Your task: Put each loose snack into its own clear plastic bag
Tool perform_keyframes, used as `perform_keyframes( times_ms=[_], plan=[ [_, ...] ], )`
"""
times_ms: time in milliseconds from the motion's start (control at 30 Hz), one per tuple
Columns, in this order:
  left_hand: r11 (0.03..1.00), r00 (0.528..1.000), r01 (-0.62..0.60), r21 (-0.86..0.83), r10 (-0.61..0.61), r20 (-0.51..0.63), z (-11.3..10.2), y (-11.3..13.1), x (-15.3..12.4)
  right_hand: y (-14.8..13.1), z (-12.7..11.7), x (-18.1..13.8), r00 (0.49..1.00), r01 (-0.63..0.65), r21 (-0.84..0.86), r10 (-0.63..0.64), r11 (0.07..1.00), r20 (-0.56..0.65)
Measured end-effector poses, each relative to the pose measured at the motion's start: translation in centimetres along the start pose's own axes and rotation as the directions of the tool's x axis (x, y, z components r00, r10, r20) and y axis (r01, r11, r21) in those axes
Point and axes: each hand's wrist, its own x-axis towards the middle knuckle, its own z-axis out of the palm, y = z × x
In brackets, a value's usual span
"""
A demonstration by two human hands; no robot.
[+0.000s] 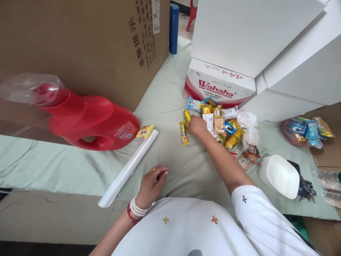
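My right hand [197, 125] is closed on a small yellow snack packet [187, 116], at the left edge of a pile of wrapped snacks [218, 121]. Just below it, a narrow yellow wrapped bar [183, 133] lies by itself on the cloth. A light blue packet [194, 104] is at the top left of the pile. My left hand [153, 184] rests on the cloth near my body, fingers curled in and nothing visible in them. Left of it lies a white roll [129, 169], with a yellow packet [145, 131] at its upper end.
A red jug [93, 119] and a big cardboard box [106, 46] stand on the left. Behind the pile is a Wahaba carton [218, 83] with white boxes [253, 32] above. At right are a white scoop-like container [279, 176], keys [307, 190] and a bowl of packets [289, 137].
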Motion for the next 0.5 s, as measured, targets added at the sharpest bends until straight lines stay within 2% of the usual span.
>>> perform_keyframes(
  times_ms=[100, 167, 200, 267, 300, 333, 367, 400, 433, 500],
  plan=[
    [1.0, 1.0, -0.016, 0.014, 0.017, -0.016, 0.3, 0.3, 1.0, 0.6, 1.3, -3.2, 0.994, 0.098, 0.046, -0.095, 0.994, -0.057],
    [0.999, 1.0, -0.027, 0.019, 0.027, -0.002, 0.6, 0.5, 1.6, 3.3, 1.5, -6.1, 0.972, 0.156, 0.143, -0.126, 0.977, -0.197],
    [0.999, 0.999, -0.033, 0.02, 0.033, 0.015, 0.7, 0.5, 1.9, 5.4, 1.5, -7.6, 0.949, 0.168, 0.199, -0.103, 0.966, -0.299],
    [0.999, 0.998, -0.041, 0.018, 0.041, 0.049, 1.0, 0.6, 2.4, 10.8, 1.0, -10.1, 0.855, 0.123, 0.308, 0.056, 0.943, -0.515],
    [0.999, 0.997, -0.044, 0.015, 0.043, 0.061, 1.1, 0.6, 2.6, 13.7, 0.8, -10.9, 0.772, 0.062, 0.357, 0.181, 0.932, -0.609],
    [0.999, 0.997, -0.047, 0.012, 0.046, 0.069, 1.3, 0.7, 2.8, 16.6, 0.6, -11.5, 0.663, -0.016, 0.416, 0.321, 0.909, -0.676],
    [0.999, 0.996, -0.048, 0.009, 0.048, 0.072, 1.4, 0.7, 3.0, 19.3, 0.4, -11.8, 0.549, -0.1, 0.485, 0.455, 0.869, -0.701],
    [0.999, 0.996, -0.05, 0.005, 0.05, 0.073, 1.6, 0.7, 3.1, 21.7, 0.3, -11.8, 0.485, -0.163, 0.564, 0.564, 0.809, -0.669],
    [0.999, 0.996, -0.052, -0.001, 0.052, 0.076, 1.8, 0.7, 3.2, 23.7, 0.3, -11.6, 0.473, -0.204, 0.64, 0.647, 0.741, -0.598],
    [0.998, 0.995, -0.054, -0.016, 0.056, 0.085, 2.2, 0.9, 3.3, 26.3, 0.5, -11.0, 0.519, -0.23, 0.738, 0.722, 0.634, -0.458]
  ],
)
